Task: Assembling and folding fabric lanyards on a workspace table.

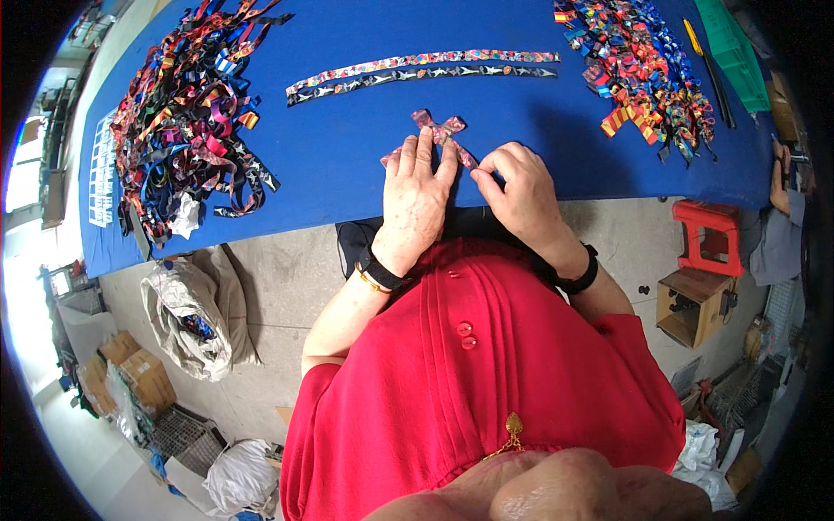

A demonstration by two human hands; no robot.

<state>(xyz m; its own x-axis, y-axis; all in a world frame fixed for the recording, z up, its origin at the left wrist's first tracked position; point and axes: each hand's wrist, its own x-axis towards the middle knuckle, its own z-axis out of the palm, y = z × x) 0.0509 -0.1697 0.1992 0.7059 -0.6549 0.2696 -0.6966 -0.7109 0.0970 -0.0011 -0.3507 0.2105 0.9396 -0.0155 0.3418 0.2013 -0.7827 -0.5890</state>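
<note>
A pinkish-red patterned ribbon (447, 128) lies crossed over itself in a bow-like shape near the table's front edge. My left hand (415, 193) rests flat over its left part, fingers stretched out and pressing on it. Thumb and forefinger of my right hand (527, 193) pinch the ribbon's end at the lower right. Part of the ribbon is hidden under the left fingers. Farther back, a light multicoloured strip (426, 60) and a black patterned strip (424, 81) are laid out straight, one behind the other.
A heap of long patterned straps (195, 122) covers the blue table's (330, 165) left side. Folded colourful ribbons (647, 78) are piled at the right, by a long black tool with a yellow end (692, 36) and a green crate (734, 52). A red stool (708, 236) stands beyond the edge.
</note>
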